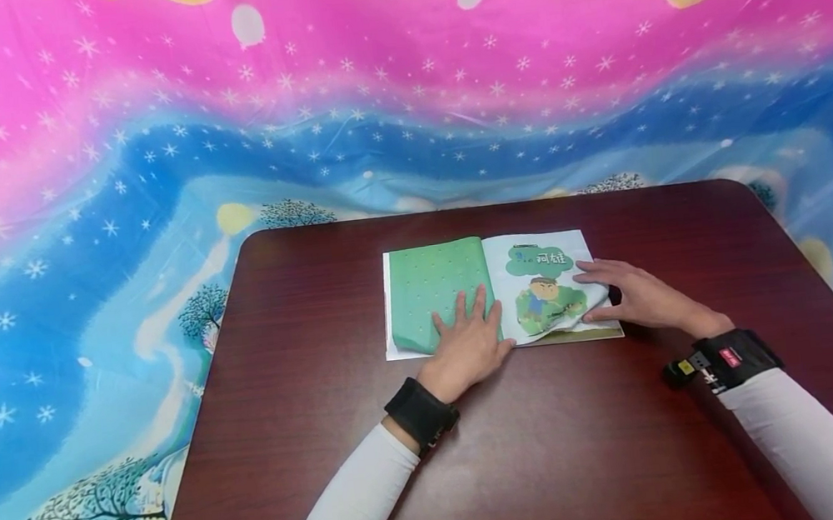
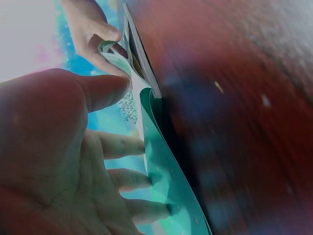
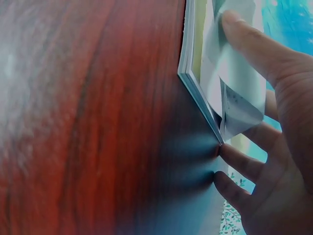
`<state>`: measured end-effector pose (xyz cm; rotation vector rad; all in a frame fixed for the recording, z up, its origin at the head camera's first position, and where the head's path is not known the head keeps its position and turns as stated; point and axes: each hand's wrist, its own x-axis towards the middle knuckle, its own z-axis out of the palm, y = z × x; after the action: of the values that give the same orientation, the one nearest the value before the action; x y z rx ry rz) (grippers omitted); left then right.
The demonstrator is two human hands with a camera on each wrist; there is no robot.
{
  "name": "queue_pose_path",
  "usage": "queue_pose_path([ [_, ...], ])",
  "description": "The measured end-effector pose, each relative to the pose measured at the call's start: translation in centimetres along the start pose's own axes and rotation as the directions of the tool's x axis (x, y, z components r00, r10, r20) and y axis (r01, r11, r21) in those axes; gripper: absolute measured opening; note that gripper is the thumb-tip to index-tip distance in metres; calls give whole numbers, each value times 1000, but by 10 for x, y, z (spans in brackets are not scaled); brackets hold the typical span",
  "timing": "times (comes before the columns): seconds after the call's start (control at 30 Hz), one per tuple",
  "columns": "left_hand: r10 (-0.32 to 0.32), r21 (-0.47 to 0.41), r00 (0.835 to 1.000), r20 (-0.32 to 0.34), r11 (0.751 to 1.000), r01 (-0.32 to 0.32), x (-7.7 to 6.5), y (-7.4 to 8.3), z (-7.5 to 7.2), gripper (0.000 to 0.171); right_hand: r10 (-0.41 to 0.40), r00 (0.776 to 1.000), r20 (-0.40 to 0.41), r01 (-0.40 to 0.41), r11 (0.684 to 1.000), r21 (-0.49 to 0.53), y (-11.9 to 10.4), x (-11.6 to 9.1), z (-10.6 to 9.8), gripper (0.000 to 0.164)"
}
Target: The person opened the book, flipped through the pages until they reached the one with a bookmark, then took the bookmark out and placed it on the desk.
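An open picture book [image 1: 538, 290] lies on the table, a green dotted page on its left and a white page with a cartoon figure on its right. My left hand [image 1: 466, 349] rests across the lower middle of the book with fingers spread, pressing on the green page [image 2: 168, 169]. At the right edge, my right hand [image 1: 642, 295] holds the white page [image 3: 242, 73] between thumb and fingers. That page bends up at its lower right corner, and other pages show beneath it. Two fingertips of the right hand are beside the book's edge in the right wrist view.
The dark reddish-brown table [image 1: 525, 450] has rounded far corners. Behind it hangs a pink and blue cloth [image 1: 400, 86] printed with snowflakes and trees. Black bands [image 1: 421, 413] circle both wrists over white sleeves.
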<state>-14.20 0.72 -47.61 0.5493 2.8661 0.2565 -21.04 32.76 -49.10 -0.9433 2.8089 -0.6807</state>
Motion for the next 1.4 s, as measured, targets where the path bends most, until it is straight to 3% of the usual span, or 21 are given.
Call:
queue_pose_path([
  [0.47,-41,65,999,0,997,41,8,14,6,92,118,979,-169,-129,990,-59,-5,2,1,65],
  [0.73,-91,112,996,2,990,90,12,25,8,97,211,943,-257,-220,975,-6,-12,7,0,92],
  [0.97,-141,80,990,-13,987,141,17,32,9,86,239,923,-302,-245,969,19,-18,8,-1,106],
  [1.13,-144,18,987,-68,989,146,18,29,9,78,244,948,-207,-234,970,69,-20,10,-3,102],
  [1.27,-143,-18,984,-109,990,142,19,25,7,76,227,973,-52,-225,974,35,-19,7,-3,98],
  [1.4,-140,-38,977,-163,990,135,19,21,5,75,196,981,17,-196,981,9,-18,6,0,99],
])
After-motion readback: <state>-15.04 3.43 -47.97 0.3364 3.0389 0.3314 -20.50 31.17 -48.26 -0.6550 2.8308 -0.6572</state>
